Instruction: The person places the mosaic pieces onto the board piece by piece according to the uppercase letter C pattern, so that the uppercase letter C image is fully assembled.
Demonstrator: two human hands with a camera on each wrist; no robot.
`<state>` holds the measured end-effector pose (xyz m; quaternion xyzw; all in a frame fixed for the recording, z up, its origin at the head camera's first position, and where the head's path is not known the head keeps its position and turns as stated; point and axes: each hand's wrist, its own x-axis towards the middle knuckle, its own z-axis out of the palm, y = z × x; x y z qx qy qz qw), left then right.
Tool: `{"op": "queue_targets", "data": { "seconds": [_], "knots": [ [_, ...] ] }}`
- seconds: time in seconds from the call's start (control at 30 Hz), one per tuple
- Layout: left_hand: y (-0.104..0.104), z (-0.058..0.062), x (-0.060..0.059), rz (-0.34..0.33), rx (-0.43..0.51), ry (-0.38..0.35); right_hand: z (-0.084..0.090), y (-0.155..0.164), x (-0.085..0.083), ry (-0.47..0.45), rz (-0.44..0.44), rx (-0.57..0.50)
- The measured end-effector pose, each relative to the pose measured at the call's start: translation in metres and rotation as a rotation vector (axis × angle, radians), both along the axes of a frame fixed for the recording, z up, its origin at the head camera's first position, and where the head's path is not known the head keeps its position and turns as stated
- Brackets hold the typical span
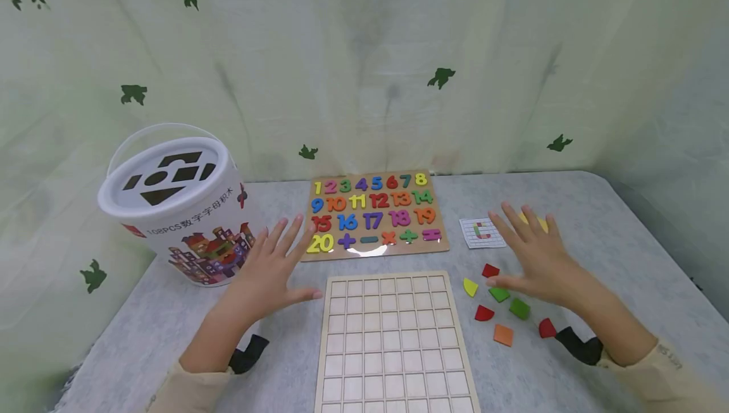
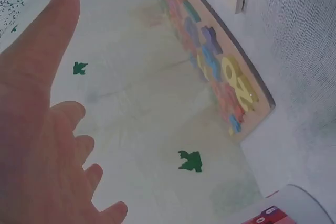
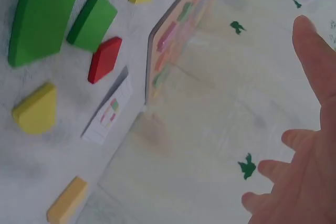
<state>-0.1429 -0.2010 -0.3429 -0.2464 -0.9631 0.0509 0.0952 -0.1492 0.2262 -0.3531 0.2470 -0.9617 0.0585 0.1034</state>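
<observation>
— Where are the two hands?

— Both hover over the grey surface, palms down. The left hand is spread wide, its grip on nothing, fingers straight and fanned; it sits just left of the empty grid tray and near the white bucket at the far left.

— And the other?

— The right hand is spread the same way, its grip also on nothing, fingers straight. It hangs above the loose coloured blocks on the right of the tray.

— Which blocks?

— A red block and a green block lie right at the thumb side of that hand; whether the thumb touches them I cannot tell. Nearer lie a second green block, an orange block, and a yellow block closer to the tray. A pale yellow piece peeks out beyond the fingertips.

— Anything else?

— A small pattern card lies just left of the right fingertips. The number board, with digits to twenty and arithmetic signs, lies at the far side of the tray, between the two hands. A leaf-printed curtain hangs behind it all.
</observation>
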Motion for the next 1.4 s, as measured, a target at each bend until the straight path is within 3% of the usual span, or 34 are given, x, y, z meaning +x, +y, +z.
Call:
{"op": "queue_targets", "data": {
  "seconds": [0.23, 0.47, 0.6, 0.87, 1.07, 1.3, 1.4],
  "knots": [
    [0.001, -0.024, 0.006, -0.068, 0.11, 0.023, -0.015, -0.011, 0.001, -0.266, 0.054, -0.238],
    [0.007, -0.053, 0.013, -0.081, 0.274, -0.094, -0.04, -0.02, 0.0, -0.533, 0.088, -0.392],
    [0.007, -0.064, 0.016, -0.044, 0.371, -0.199, -0.051, -0.02, -0.001, -0.623, 0.093, -0.433],
    [0.0, -0.084, 0.016, 0.034, 0.576, -0.453, -0.068, -0.019, -0.007, -0.568, 0.137, -0.373],
    [-0.005, -0.093, 0.011, 0.0, 0.673, -0.497, -0.071, -0.019, -0.009, -0.527, 0.107, -0.354],
    [-0.006, -0.096, 0.01, -0.026, 0.67, -0.51, -0.067, -0.019, -0.009, -0.529, 0.024, -0.34],
    [-0.006, -0.096, 0.009, -0.03, 0.666, -0.503, -0.061, -0.021, -0.009, -0.502, 0.056, -0.357]
  ]
}}
